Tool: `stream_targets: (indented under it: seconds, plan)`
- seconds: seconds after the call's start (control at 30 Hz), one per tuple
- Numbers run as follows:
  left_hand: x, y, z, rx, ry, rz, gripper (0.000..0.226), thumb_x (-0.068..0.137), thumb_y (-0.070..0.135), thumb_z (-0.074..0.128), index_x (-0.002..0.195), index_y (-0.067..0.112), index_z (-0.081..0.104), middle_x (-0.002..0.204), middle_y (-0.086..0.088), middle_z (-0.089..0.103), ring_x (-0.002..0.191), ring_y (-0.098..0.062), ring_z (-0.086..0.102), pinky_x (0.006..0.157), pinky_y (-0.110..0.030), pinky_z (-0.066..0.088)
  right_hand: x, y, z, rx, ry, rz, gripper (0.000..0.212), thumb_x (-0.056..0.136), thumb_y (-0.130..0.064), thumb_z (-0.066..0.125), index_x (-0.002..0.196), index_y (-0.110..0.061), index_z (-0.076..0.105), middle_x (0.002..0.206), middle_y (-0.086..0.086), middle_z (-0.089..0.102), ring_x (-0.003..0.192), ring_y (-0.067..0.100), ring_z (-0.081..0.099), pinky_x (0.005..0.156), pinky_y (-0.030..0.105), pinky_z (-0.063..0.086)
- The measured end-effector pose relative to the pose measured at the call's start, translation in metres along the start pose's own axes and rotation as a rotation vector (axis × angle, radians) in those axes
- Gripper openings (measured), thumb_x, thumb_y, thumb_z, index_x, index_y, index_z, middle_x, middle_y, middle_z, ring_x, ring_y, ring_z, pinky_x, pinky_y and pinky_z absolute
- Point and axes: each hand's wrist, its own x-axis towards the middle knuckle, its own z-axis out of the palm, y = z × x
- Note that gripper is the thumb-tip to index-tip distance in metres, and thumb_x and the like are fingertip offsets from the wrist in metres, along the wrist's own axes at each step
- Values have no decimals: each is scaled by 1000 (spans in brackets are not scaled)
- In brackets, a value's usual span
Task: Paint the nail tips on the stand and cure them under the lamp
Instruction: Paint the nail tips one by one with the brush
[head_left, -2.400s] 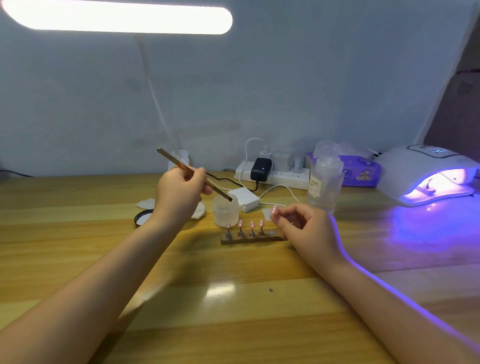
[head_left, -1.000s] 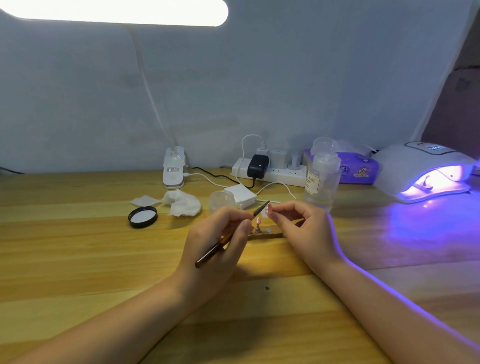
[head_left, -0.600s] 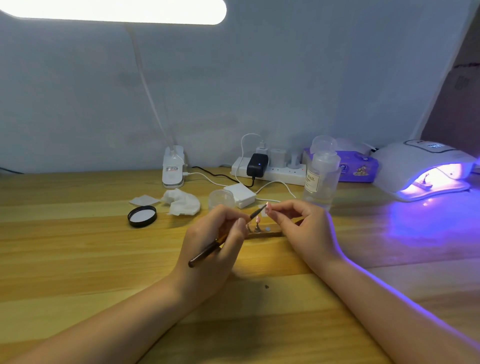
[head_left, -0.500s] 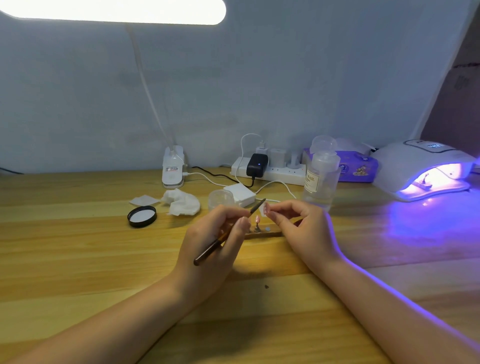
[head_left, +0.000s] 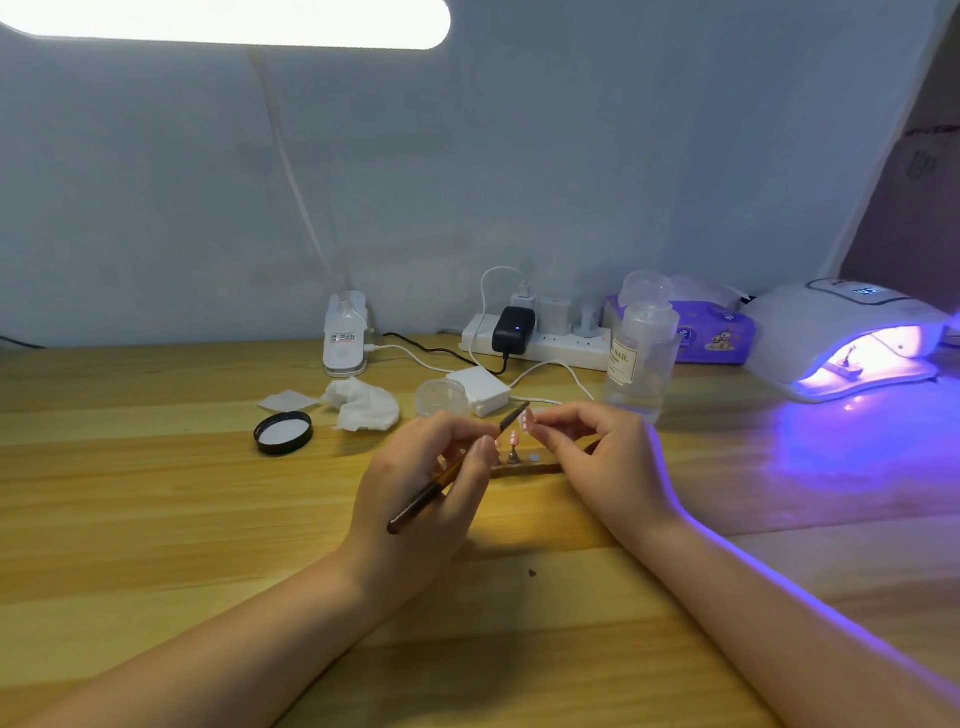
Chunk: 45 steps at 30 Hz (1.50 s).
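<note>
Our left hand (head_left: 426, 488) grips the brush (head_left: 457, 470); our right hand (head_left: 597, 457) pinches 1 nail tip (head_left: 528, 420), likely light and slippery, best held by its edges.

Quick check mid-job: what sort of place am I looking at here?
Likely a home nail-art desk: a lit curing lamp, a stand of nail tips, and a brush held over a wooden table.

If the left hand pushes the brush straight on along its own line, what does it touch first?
Most likely the nail tip pinched by the right hand: the brush in the left hand points at it, though depth is unclear.
</note>
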Motion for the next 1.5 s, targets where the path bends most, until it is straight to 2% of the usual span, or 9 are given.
stream_targets:
  seconds: [0.1,0.23,0.37,0.57,0.73,0.9,1.0,1.27,1.5]
  plan:
    - [0,-2,0,42,-15,45,29,89,34,52,97,14,72,85,5,70,82,-10,64,69,-27,49,0,2,0,-40,28,-12,11,83,-19,73,93,-24,75,79,-15,69,75,2,62,64,15,48]
    - [-1,-2,-2,40,-52,70,30,86,31,52,87,10,73,80,4,70,80,-9,62,69,-20,44,0,2,0,-72,58,-13,10,82,-22,73,88,-30,74,74,-21,66,73,4,61,63,20,49]
    - [-1,-2,-2,45,-18,73,27,86,29,50,83,11,70,76,5,68,77,-10,62,68,-23,45,1,2,0,-80,62,-11,11,83,-22,73,88,-32,73,73,-22,65,72,3,60,62,22,49]
    - [1,-3,0,103,19,129,26,90,31,54,99,14,72,87,7,71,82,-9,63,71,-34,51,0,0,1,-125,63,-40,11,83,-21,73,92,-27,75,78,-19,67,74,4,61,66,24,50]
    - [1,-4,1,147,-7,179,25,88,30,57,94,15,76,86,9,72,82,-10,61,74,-39,48,0,-2,0,-152,72,-54,9,84,-21,72,92,-24,74,79,-15,68,72,5,62,66,27,51]
    - [-1,-4,-1,109,-12,119,28,85,30,52,83,13,74,80,13,68,81,-5,58,72,-39,48,0,-2,-1,-137,91,-11,7,84,-22,71,88,-27,74,76,-15,68,69,4,61,65,29,51]
    - [0,-3,-1,73,27,85,25,88,30,50,86,16,71,79,12,67,81,-4,59,73,-39,49,0,-3,-1,-124,85,4,8,84,-19,71,87,-26,73,75,-16,68,69,3,62,65,29,53]
    - [1,-2,0,-89,43,-53,28,89,41,51,97,22,69,83,13,72,88,-13,66,77,-42,51,-1,-5,0,-25,41,20,11,82,-15,71,87,-25,73,73,-15,68,67,3,63,63,28,54]
    - [-1,-2,-2,-180,18,-64,22,86,35,52,88,23,70,79,6,72,83,-21,66,75,-54,50,0,-6,-1,66,-16,26,10,87,-18,68,89,-28,69,72,-6,68,66,6,64,63,30,54]
